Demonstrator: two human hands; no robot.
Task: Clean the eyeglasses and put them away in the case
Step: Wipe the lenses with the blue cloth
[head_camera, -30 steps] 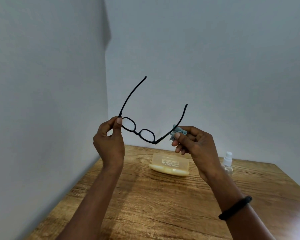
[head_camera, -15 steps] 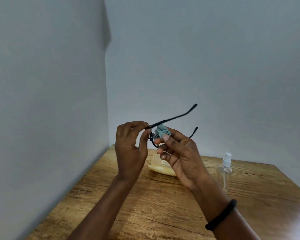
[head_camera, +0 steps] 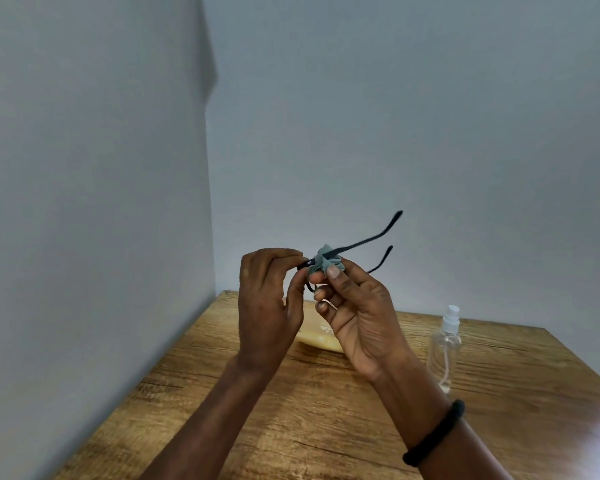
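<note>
Left hand pinches eyeglasses near the hinge; right hand pinches cloth round them. I fear hard rubbing could bend the thin frame.

A single wide-angle camera, worn on the person's head, is looking forward and down along both forearms, which are entering from the bottom edge. It is sitting close to the left hand and right hand, which are pinching the glasses and cloth near mid-frame, raised above the table. Beyond them the lens is facing a room corner, with the left wall and back wall filling the upper frame. The case and bottle are sitting farther off.
</note>
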